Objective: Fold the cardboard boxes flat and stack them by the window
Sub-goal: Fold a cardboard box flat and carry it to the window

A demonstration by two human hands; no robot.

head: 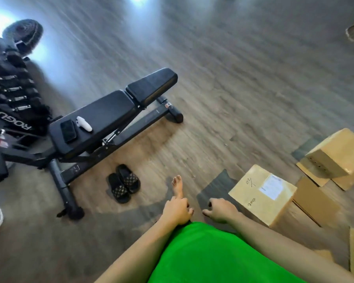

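Well, we start with the wood-grain floor (243, 82), which fills nearly everything we see. On it at the left stands a black weight bench (102, 121), its long pad running from near left to far right, and beyond its left end sits a black rack (10, 94) printed ROGUE (too blurred for us to make out what it carries). At the right edge we see the cardboard boxes: one still assembled box (339, 154) sits far right on top of flattened cardboard sheets (315, 197), and a nearer box (262, 193), also still in its box shape, bears a white label and handwriting on its upper face. Our green shirt (208, 256) fills the near middle. A pair of black slides (124, 182) lies just near the bench, side by side. One bare foot (178, 186) shows just beyond our hands. Our left hand (177, 210) is loosely curled and holds nothing; our right hand (221, 209), fingers bent downward, is likewise empty, near the labelled box but not touching it. The two hands are close together yet apart. On the bench pad rest a black phone (68, 128) and beside it a white controller (84, 123).
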